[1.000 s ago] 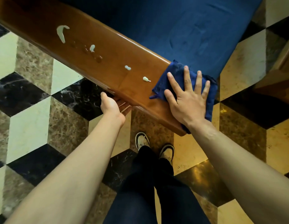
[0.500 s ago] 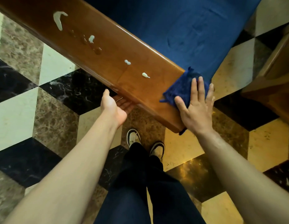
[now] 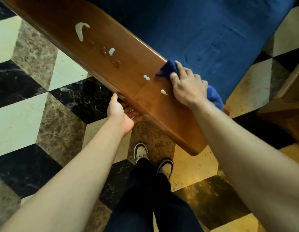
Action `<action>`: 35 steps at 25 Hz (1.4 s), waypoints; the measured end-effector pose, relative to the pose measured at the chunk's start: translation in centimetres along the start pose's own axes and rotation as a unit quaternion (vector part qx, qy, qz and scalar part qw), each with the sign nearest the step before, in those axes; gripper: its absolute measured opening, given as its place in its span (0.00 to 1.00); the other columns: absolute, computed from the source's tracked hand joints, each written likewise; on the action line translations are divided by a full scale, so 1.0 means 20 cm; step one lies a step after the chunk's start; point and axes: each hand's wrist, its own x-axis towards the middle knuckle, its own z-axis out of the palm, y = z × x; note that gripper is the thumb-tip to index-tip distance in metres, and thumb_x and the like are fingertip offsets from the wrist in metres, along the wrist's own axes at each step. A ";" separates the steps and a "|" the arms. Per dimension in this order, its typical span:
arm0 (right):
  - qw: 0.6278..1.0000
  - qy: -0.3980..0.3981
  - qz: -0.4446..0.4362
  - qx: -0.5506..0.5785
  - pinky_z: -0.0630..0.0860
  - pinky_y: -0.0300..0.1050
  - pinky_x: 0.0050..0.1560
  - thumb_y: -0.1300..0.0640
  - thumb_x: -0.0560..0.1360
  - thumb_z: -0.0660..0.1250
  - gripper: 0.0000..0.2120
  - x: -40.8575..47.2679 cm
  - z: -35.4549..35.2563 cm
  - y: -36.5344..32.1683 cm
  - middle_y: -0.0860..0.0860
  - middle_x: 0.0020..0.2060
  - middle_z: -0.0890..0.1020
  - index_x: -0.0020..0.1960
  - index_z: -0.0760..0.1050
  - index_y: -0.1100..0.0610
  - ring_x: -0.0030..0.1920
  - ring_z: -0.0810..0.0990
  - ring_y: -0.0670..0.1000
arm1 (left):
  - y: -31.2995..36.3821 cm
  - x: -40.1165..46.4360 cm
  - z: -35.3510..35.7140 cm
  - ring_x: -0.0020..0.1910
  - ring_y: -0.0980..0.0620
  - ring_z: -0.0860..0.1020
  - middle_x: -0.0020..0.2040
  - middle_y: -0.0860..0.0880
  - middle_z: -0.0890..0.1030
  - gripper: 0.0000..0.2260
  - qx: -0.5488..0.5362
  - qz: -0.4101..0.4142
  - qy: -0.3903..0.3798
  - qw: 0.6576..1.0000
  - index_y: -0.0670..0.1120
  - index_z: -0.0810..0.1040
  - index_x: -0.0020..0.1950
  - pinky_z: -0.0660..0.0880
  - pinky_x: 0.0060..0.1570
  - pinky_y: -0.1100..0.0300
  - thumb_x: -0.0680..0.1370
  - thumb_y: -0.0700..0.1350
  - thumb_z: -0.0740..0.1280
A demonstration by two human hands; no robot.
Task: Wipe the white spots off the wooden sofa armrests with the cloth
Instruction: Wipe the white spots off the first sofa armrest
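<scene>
While four white marks still sit on the wooden armrest [image 3: 101,47], the wiping looks to be at its very start, with nothing along this stretch cleaned yet as far as the surface shows. The right hand [image 3: 187,86] is closed around a bunched blue cloth [image 3: 168,68], which pokes out past the fingers near the inner edge of the armrest and trails behind the wrist toward the blue sofa seat [image 3: 212,30]. The left hand [image 3: 122,113] is cupped under the outer edge of the armrest, thumb up against the side and fingers curled beneath, holding nothing loose and seemingly steadying the person.

Two small blobs lie closest to the cloth: one [image 3: 163,92] just beside the right hand's knuckles, another [image 3: 146,77] just ahead of the cloth's tip. Further up sit a small spot [image 3: 111,51] among clear wet droplets, and a large curved smear [image 3: 81,31].

The next move likely calls for pressing the cloth flat and sweeping it across the two near blobs, then working up the armrest.

No containers are in view; below is only a patterned marble floor [image 3: 28,114].
</scene>
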 end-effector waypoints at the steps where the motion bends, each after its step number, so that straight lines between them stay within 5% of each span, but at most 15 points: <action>1: 0.998 0.020 -0.045 -0.041 0.53 0.65 0.75 0.39 0.83 0.46 0.26 -0.09 0.05 -0.01 0.48 0.82 0.59 0.80 0.53 0.38 0.80 0.57 0.61 | 0.02 0.01 0.01 0.56 0.36 0.83 0.60 0.38 0.83 0.27 -0.001 0.001 0.004 1.000 0.47 0.77 0.66 0.80 0.52 0.36 0.79 0.65 0.59; 3: 0.978 0.033 -0.159 -0.130 0.46 0.65 0.79 0.39 0.84 0.46 0.26 -0.34 0.14 0.03 0.47 0.83 0.51 0.82 0.50 0.39 0.82 0.45 0.61 | 0.04 0.01 0.02 0.57 0.36 0.82 0.61 0.39 0.83 0.26 0.000 -0.003 0.009 1.000 0.48 0.77 0.68 0.81 0.51 0.37 0.79 0.65 0.59; 6: 0.953 0.016 -0.249 -0.173 0.47 0.63 0.80 0.37 0.85 0.44 0.25 -0.60 0.22 0.21 0.46 0.83 0.50 0.81 0.50 0.37 0.83 0.42 0.57 | 0.04 0.02 0.02 0.55 0.37 0.83 0.59 0.39 0.84 0.25 -0.004 -0.008 0.011 1.000 0.48 0.78 0.67 0.82 0.43 0.40 0.80 0.64 0.59; 9: 0.967 0.034 -0.188 -0.168 0.47 0.65 0.79 0.35 0.84 0.46 0.26 -0.54 0.19 0.29 0.45 0.83 0.48 0.81 0.48 0.35 0.83 0.41 0.55 | 0.03 0.03 0.00 0.54 0.37 0.84 0.57 0.38 0.84 0.25 -0.011 -0.026 0.013 1.000 0.46 0.79 0.63 0.82 0.45 0.42 0.81 0.64 0.57; 13: 0.984 0.074 -0.084 -0.137 0.34 0.66 0.78 0.33 0.83 0.43 0.27 -0.30 0.21 0.05 0.45 0.83 0.42 0.80 0.42 0.34 0.81 0.34 0.57 | 0.01 0.04 0.00 0.54 0.37 0.83 0.57 0.38 0.84 0.25 0.003 -0.031 0.016 0.999 0.45 0.79 0.62 0.80 0.54 0.41 0.81 0.63 0.57; 19: 0.957 0.042 -0.260 -0.122 0.50 0.66 0.79 0.43 0.84 0.55 0.25 -0.54 0.15 0.24 0.47 0.82 0.55 0.80 0.59 0.41 0.83 0.45 0.58 | 0.02 0.02 0.02 0.54 0.37 0.83 0.58 0.38 0.84 0.25 0.016 -0.026 0.023 0.999 0.46 0.79 0.64 0.81 0.46 0.43 0.80 0.63 0.58; 22: 0.979 0.087 -0.163 -0.086 0.46 0.69 0.79 0.36 0.81 0.55 0.28 -0.69 0.13 0.37 0.47 0.83 0.53 0.80 0.58 0.38 0.83 0.44 0.57 | 0.01 0.02 0.01 0.54 0.37 0.84 0.57 0.39 0.84 0.24 -0.005 -0.027 0.022 0.999 0.46 0.80 0.62 0.82 0.47 0.42 0.79 0.64 0.60; 26: 0.992 0.048 -0.007 -0.120 0.36 0.72 0.76 0.23 0.77 0.43 0.35 -0.62 0.20 0.21 0.45 0.82 0.37 0.80 0.42 0.33 0.80 0.30 0.62 | -0.02 0.00 0.03 0.54 0.37 0.84 0.58 0.39 0.84 0.26 -0.039 -0.024 0.018 0.999 0.47 0.80 0.62 0.82 0.49 0.38 0.76 0.65 0.63; 28: 0.989 0.070 0.008 -0.130 0.37 0.74 0.76 0.22 0.75 0.45 0.37 -0.48 0.20 0.12 0.45 0.83 0.40 0.80 0.43 0.33 0.80 0.33 0.65 | 0.02 0.02 0.03 0.56 0.36 0.83 0.60 0.39 0.83 0.27 -0.046 -0.004 0.024 0.999 0.49 0.78 0.65 0.80 0.53 0.36 0.75 0.66 0.64; 31: 0.992 0.082 0.027 -0.097 0.52 0.73 0.73 0.18 0.69 0.47 0.41 -0.16 0.11 -0.03 0.48 0.81 0.58 0.79 0.48 0.32 0.79 0.55 0.65 | 0.13 0.07 0.02 0.59 0.36 0.81 0.63 0.40 0.81 0.27 -0.060 0.012 0.031 0.998 0.52 0.76 0.69 0.76 0.59 0.33 0.77 0.66 0.64; 33: 0.996 0.049 0.022 -0.066 0.63 0.70 0.66 0.14 0.63 0.46 0.48 0.09 0.03 -0.14 0.50 0.74 0.69 0.78 0.49 0.32 0.71 0.68 0.64 | 0.20 0.11 0.03 0.61 0.34 0.80 0.66 0.40 0.80 0.26 -0.071 0.005 0.025 0.997 0.52 0.75 0.71 0.73 0.62 0.30 0.78 0.65 0.62; 35: 0.999 0.002 -0.007 -0.040 0.65 0.68 0.65 0.11 0.58 0.47 0.53 0.27 0.00 -0.30 0.50 0.73 0.71 0.79 0.48 0.33 0.70 0.70 0.64 | 0.25 0.15 0.04 0.62 0.34 0.79 0.67 0.40 0.80 0.27 -0.074 -0.002 0.009 0.997 0.53 0.75 0.72 0.71 0.63 0.29 0.79 0.66 0.59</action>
